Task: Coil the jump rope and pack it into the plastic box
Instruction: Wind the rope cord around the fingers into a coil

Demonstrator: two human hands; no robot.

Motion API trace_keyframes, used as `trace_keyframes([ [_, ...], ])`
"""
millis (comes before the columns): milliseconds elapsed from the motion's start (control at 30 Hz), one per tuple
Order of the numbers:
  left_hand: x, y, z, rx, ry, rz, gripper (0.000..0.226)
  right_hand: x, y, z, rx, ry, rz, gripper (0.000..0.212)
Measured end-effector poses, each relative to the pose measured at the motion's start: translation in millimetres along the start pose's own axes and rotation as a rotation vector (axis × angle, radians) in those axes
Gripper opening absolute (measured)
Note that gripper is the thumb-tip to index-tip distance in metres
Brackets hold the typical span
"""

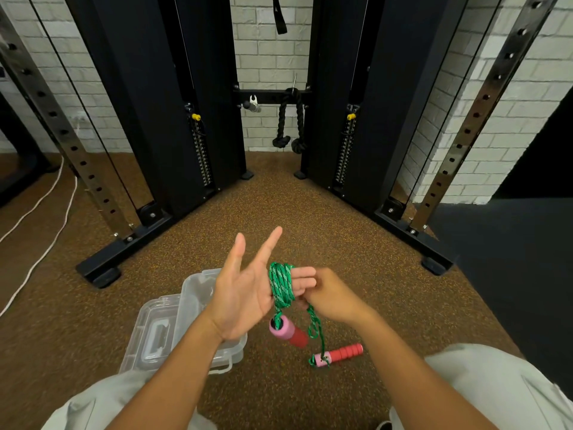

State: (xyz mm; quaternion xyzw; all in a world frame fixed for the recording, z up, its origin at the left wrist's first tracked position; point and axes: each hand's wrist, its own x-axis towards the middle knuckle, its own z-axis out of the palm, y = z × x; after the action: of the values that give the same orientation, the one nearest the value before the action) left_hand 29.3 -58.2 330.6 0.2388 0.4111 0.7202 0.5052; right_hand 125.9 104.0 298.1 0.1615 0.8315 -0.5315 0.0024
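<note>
The green braided jump rope is wound in several turns around two fingers of my left hand, which is held palm up with the other fingers spread. One pink and red handle dangles just below that hand. My right hand pinches the free strand beside the coil; that strand runs down to the second pink and red handle, which lies on the floor. The clear plastic box stands open on the floor under my left forearm, its lid folded out toward me.
A black cable machine with steel uprights frames the brown speckled floor. A black rope attachment hangs at the back. A white cable trails on the left. My knees in grey trousers fill the lower corners.
</note>
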Motion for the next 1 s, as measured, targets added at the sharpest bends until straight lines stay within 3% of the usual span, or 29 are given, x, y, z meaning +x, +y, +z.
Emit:
trace_keyframes([
  [233,-3,17,-8,-0.164,0.174,0.266,0.078,4,14,20,0.059,-0.038,0.049,0.007],
  [433,-7,34,-20,-0.23,0.319,0.433,0.073,8,10,24,0.179,0.1,-0.005,0.012],
  [633,-10,39,-24,-0.17,0.37,0.495,0.072,7,5,20,0.154,0.152,-0.036,0.008],
  [800,-9,40,-23,-0.122,0.379,0.508,0.072,5,6,14,0.396,0.185,0.017,0.015],
  [1000,-9,42,-24,-0.083,0.374,0.506,0.072,1,9,8,0.267,0.276,0.021,0.007],
])
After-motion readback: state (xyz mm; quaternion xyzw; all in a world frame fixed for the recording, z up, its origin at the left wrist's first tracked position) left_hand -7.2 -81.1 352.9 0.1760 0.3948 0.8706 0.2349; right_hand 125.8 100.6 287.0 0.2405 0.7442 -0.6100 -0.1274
